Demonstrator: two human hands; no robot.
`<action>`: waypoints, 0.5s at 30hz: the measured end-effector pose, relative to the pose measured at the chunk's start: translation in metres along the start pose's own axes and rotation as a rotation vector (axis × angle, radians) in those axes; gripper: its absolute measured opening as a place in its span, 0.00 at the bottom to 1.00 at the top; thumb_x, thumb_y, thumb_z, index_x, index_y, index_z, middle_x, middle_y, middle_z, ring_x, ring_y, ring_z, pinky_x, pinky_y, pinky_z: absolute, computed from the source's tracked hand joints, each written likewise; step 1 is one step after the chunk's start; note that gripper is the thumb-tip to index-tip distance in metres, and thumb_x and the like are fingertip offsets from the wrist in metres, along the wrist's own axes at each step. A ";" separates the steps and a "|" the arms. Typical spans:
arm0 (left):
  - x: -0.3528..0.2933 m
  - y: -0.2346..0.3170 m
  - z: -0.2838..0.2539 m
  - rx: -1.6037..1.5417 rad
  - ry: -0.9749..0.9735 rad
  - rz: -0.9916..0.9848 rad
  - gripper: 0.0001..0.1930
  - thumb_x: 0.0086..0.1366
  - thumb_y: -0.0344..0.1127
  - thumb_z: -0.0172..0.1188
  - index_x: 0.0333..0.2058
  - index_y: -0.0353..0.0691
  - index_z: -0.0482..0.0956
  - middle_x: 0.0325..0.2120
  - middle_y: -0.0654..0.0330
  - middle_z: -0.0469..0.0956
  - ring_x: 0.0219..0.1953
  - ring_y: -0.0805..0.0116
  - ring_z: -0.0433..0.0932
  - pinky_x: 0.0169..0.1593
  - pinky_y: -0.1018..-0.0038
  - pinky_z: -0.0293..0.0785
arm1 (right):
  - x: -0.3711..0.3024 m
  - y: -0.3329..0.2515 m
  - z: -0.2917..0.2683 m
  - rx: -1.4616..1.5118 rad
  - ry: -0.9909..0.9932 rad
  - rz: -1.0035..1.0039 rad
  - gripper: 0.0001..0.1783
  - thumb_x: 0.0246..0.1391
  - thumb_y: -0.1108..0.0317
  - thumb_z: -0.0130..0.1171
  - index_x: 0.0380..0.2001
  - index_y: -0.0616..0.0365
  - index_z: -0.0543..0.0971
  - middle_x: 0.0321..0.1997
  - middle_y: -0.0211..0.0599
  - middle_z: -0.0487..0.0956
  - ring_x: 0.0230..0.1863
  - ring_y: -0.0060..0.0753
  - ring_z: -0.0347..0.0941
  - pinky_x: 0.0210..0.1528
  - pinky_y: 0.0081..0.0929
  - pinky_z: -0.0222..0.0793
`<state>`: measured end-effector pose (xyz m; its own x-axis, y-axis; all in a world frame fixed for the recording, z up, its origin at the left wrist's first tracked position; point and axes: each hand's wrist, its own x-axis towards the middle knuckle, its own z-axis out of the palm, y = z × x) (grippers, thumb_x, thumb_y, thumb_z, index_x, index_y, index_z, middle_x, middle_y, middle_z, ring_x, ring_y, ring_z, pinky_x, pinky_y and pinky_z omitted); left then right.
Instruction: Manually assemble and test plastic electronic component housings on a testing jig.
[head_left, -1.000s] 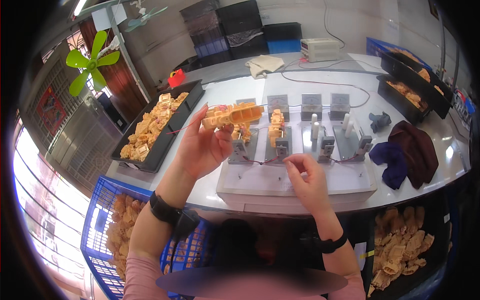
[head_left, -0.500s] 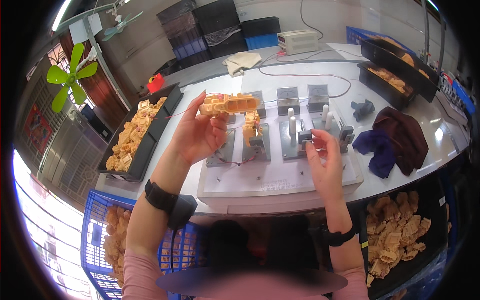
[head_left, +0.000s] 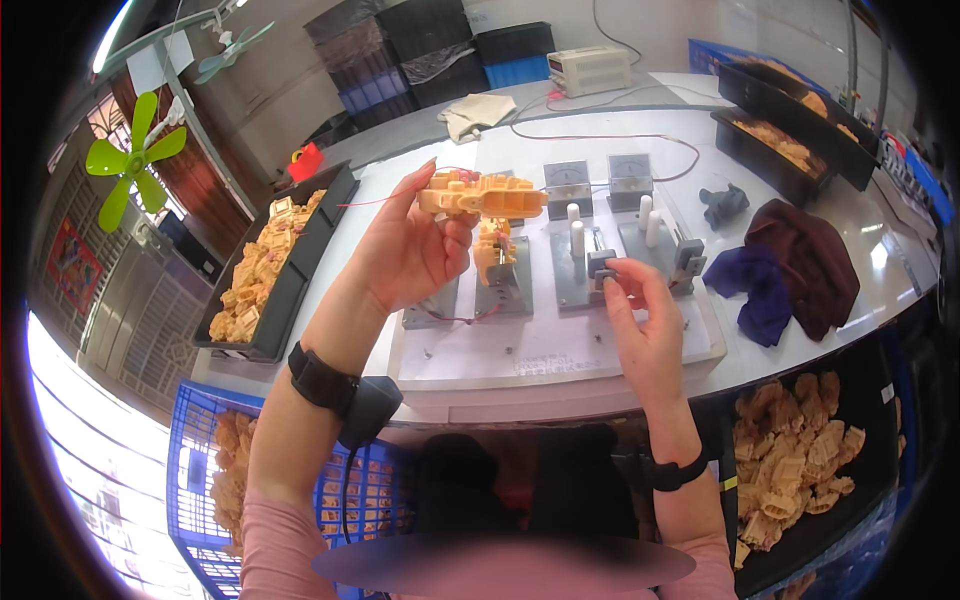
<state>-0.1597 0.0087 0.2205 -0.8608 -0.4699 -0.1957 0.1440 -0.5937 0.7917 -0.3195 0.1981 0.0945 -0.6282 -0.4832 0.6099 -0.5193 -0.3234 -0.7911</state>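
Raised over the white board (head_left: 560, 370), my left hand (head_left: 415, 245) grips a yellow plastic housing (head_left: 490, 196) with an oblong opening and thin red wires. Below it, another yellow plastic part (head_left: 494, 250) sits on a grey metal fixture (head_left: 513, 290). My right hand (head_left: 648, 325) has its thumb and forefinger closed at a small dark grey block (head_left: 600, 268) on the fixture to the right. White upright pegs (head_left: 577, 238) stand behind that block. Square panel meters (head_left: 568, 188) line the back of the board; the held housing hides part of the row.
A black tray of yellow parts (head_left: 345, 200) lies left. Blue baskets (head_left: 185, 480) and a black bin (head_left: 880, 460) with more parts flank me below the table. Dark cloths (head_left: 810, 265) lie right; stacked black trays (head_left: 735, 160) and a power supply (head_left: 590, 72) stand farther back.
My left hand has shifted rightward with the yellow housing. My right thumb and forefinger have drawn closer together at the grey block. The whole view has shifted slightly.
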 end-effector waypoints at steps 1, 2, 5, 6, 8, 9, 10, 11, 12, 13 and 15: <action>0.001 0.000 0.000 -0.001 -0.001 -0.003 0.24 0.69 0.57 0.52 0.48 0.42 0.77 0.29 0.66 0.77 0.27 0.79 0.75 0.31 0.82 0.73 | 0.000 0.000 0.000 0.031 -0.005 0.019 0.12 0.58 0.73 0.59 0.45 0.60 0.77 0.37 0.37 0.78 0.36 0.28 0.74 0.40 0.25 0.70; 0.003 0.001 -0.001 0.018 -0.038 -0.011 0.24 0.68 0.57 0.53 0.48 0.43 0.76 0.30 0.66 0.77 0.27 0.80 0.75 0.31 0.83 0.75 | 0.000 -0.002 0.000 0.028 -0.004 0.021 0.12 0.58 0.73 0.59 0.45 0.60 0.77 0.37 0.37 0.78 0.36 0.28 0.74 0.40 0.25 0.70; 0.007 0.001 0.006 0.052 -0.025 -0.006 0.24 0.69 0.56 0.53 0.50 0.43 0.75 0.30 0.66 0.77 0.28 0.81 0.75 0.31 0.84 0.75 | 0.000 -0.005 -0.001 0.043 -0.026 0.067 0.11 0.59 0.73 0.59 0.45 0.61 0.77 0.37 0.37 0.79 0.36 0.26 0.74 0.40 0.23 0.70; 0.009 0.001 0.009 0.069 0.030 0.011 0.25 0.69 0.55 0.53 0.53 0.41 0.75 0.29 0.66 0.76 0.27 0.81 0.75 0.30 0.84 0.74 | 0.000 -0.003 -0.002 0.042 -0.034 0.042 0.11 0.59 0.73 0.59 0.44 0.61 0.78 0.36 0.37 0.79 0.35 0.26 0.74 0.39 0.23 0.70; 0.015 0.001 0.010 0.117 0.026 0.019 0.24 0.69 0.55 0.53 0.52 0.41 0.76 0.30 0.65 0.76 0.29 0.81 0.75 0.31 0.84 0.75 | 0.001 -0.003 -0.003 0.032 -0.037 0.021 0.10 0.59 0.73 0.59 0.43 0.61 0.78 0.35 0.36 0.79 0.34 0.25 0.74 0.39 0.22 0.70; 0.020 0.001 0.011 0.166 0.027 0.034 0.24 0.69 0.55 0.54 0.51 0.41 0.76 0.31 0.64 0.76 0.30 0.81 0.75 0.32 0.84 0.75 | 0.001 -0.003 -0.004 0.060 -0.048 0.023 0.09 0.59 0.73 0.60 0.42 0.61 0.78 0.34 0.35 0.79 0.33 0.24 0.74 0.39 0.22 0.70; 0.024 0.001 0.012 0.164 0.023 0.031 0.24 0.69 0.55 0.54 0.51 0.41 0.76 0.31 0.64 0.76 0.30 0.81 0.75 0.32 0.84 0.75 | 0.001 -0.004 -0.005 0.092 -0.060 0.023 0.08 0.58 0.72 0.60 0.41 0.61 0.78 0.33 0.34 0.79 0.32 0.23 0.74 0.38 0.22 0.70; 0.030 0.001 0.015 0.229 0.062 0.047 0.23 0.69 0.55 0.54 0.51 0.42 0.76 0.33 0.63 0.76 0.32 0.80 0.76 0.34 0.84 0.76 | 0.000 -0.004 -0.005 0.101 -0.067 -0.001 0.06 0.58 0.72 0.60 0.38 0.62 0.77 0.32 0.33 0.78 0.31 0.22 0.73 0.38 0.21 0.70; 0.037 0.000 0.018 0.293 0.100 0.064 0.23 0.69 0.55 0.54 0.52 0.44 0.75 0.34 0.62 0.77 0.33 0.80 0.77 0.35 0.84 0.76 | 0.000 -0.004 -0.006 0.095 -0.065 0.000 0.06 0.58 0.72 0.60 0.38 0.62 0.77 0.32 0.33 0.78 0.31 0.22 0.73 0.38 0.21 0.70; 0.044 -0.002 0.023 0.291 0.097 0.062 0.23 0.69 0.55 0.54 0.52 0.44 0.75 0.34 0.62 0.77 0.33 0.80 0.77 0.35 0.84 0.76 | 0.001 -0.004 -0.006 0.107 -0.078 -0.004 0.06 0.58 0.72 0.60 0.38 0.62 0.77 0.32 0.33 0.78 0.31 0.22 0.73 0.37 0.21 0.70; 0.064 -0.007 0.034 0.545 0.214 0.178 0.22 0.68 0.55 0.55 0.53 0.48 0.73 0.38 0.60 0.77 0.35 0.79 0.77 0.36 0.84 0.75 | 0.000 -0.003 -0.007 0.110 -0.091 -0.008 0.06 0.58 0.72 0.60 0.37 0.62 0.77 0.31 0.33 0.78 0.31 0.22 0.73 0.37 0.21 0.70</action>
<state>-0.2325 0.0049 0.2222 -0.7212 -0.6853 -0.1008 -0.0428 -0.1012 0.9939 -0.3220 0.2046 0.0974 -0.5663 -0.5508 0.6131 -0.4545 -0.4119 -0.7898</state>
